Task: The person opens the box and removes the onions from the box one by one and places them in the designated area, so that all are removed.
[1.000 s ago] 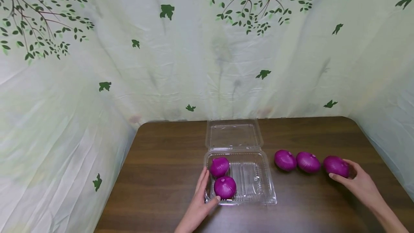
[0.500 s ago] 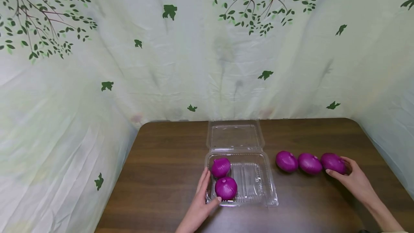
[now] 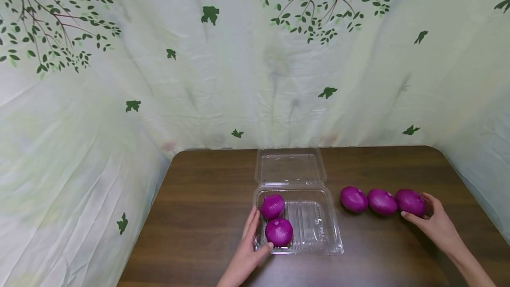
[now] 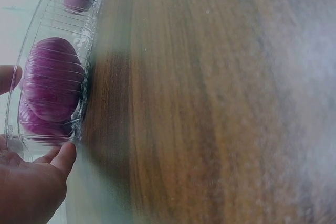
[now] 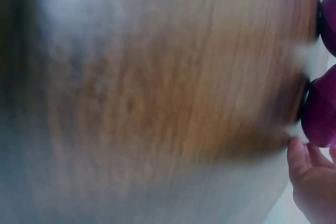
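Observation:
A clear plastic clamshell container [image 3: 314, 248] lies with its lid [image 3: 290, 167] folded back. Two red onions, one behind [image 3: 272, 207] and one in front [image 3: 279, 232], sit along its left side. My left hand [image 3: 246, 251] rests against the near left corner, fingers straight along the left wall and thumb at the front edge; the left wrist view shows fingertips at the container [image 4: 52, 19]. To the right, my right hand [image 3: 436, 225] holds a red onion [image 3: 409, 202] by its right side, thumb in front and fingers behind. That onion [image 5: 321, 111] is partly cut off in the right wrist view.
Two more red onions, a left one [image 3: 353, 199] and a middle one [image 3: 382, 202], line up between the container and the held onion. All stand on a brown wooden table [image 3: 207, 198]. Behind it hangs a pale curtain [image 3: 223, 79] printed with leaves.
My right hand has moved the red onion slightly left, up against the middle one in the row. My left hand has stayed at the container, and the head view has shifted a little.

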A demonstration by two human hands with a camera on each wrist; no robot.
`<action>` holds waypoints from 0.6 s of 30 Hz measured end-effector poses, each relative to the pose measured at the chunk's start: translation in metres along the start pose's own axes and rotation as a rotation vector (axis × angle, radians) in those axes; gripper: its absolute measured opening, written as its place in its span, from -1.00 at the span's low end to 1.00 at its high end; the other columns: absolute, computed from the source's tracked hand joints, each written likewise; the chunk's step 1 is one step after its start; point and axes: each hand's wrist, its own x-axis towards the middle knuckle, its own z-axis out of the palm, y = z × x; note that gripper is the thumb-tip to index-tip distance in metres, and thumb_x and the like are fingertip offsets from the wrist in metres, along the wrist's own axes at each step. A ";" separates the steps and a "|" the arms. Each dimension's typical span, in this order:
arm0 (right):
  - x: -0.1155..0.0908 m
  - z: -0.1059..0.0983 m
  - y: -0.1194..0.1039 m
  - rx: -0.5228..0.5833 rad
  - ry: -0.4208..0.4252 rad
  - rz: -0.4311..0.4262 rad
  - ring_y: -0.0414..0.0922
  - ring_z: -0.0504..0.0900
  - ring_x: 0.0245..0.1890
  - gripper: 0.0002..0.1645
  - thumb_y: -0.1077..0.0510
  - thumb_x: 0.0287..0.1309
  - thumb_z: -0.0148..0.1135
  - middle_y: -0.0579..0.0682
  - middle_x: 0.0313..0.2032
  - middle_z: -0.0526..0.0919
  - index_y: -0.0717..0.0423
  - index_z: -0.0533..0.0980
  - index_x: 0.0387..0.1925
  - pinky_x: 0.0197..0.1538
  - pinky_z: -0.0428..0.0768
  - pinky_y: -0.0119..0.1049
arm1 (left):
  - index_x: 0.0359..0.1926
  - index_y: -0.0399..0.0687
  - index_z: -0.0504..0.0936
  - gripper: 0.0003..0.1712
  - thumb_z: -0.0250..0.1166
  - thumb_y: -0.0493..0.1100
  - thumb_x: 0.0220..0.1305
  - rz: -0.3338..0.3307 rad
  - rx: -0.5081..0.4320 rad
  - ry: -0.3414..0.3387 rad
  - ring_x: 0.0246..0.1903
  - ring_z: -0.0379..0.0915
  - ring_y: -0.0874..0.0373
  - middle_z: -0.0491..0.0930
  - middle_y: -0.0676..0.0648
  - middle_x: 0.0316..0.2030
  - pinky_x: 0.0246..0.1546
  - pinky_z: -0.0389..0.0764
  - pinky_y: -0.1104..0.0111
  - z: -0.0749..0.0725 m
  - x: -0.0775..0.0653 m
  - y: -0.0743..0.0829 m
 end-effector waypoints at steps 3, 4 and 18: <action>-0.005 0.002 -0.003 -0.034 0.057 -0.023 0.51 0.13 0.22 0.23 -0.10 0.21 0.33 0.64 0.27 0.06 0.50 -0.22 0.44 0.14 0.43 0.12 | 0.55 -0.01 -0.01 0.05 0.40 -0.09 0.18 0.018 -0.006 0.003 0.49 -0.30 -0.09 -0.24 0.09 0.55 0.33 -0.11 -0.23 0.001 0.000 0.000; -0.007 0.004 -0.005 -0.049 0.084 -0.043 0.51 0.14 0.21 0.21 -0.09 0.20 0.35 0.64 0.26 0.09 0.50 -0.18 0.44 0.10 0.33 0.31 | 0.55 0.00 -0.01 0.05 0.40 -0.09 0.18 0.019 -0.007 0.003 0.49 -0.31 -0.09 -0.23 0.09 0.55 0.33 -0.11 -0.23 0.001 0.000 0.000; -0.023 0.035 -0.050 -0.071 0.310 -0.460 0.45 0.15 0.27 -0.10 0.27 -0.08 0.51 0.41 0.31 0.27 0.33 0.31 0.31 0.35 0.00 0.33 | 0.56 -0.02 -0.03 0.07 0.40 -0.07 0.17 -0.015 0.003 -0.003 0.48 -0.30 -0.03 -0.26 0.14 0.55 0.34 -0.10 -0.20 0.001 0.001 -0.001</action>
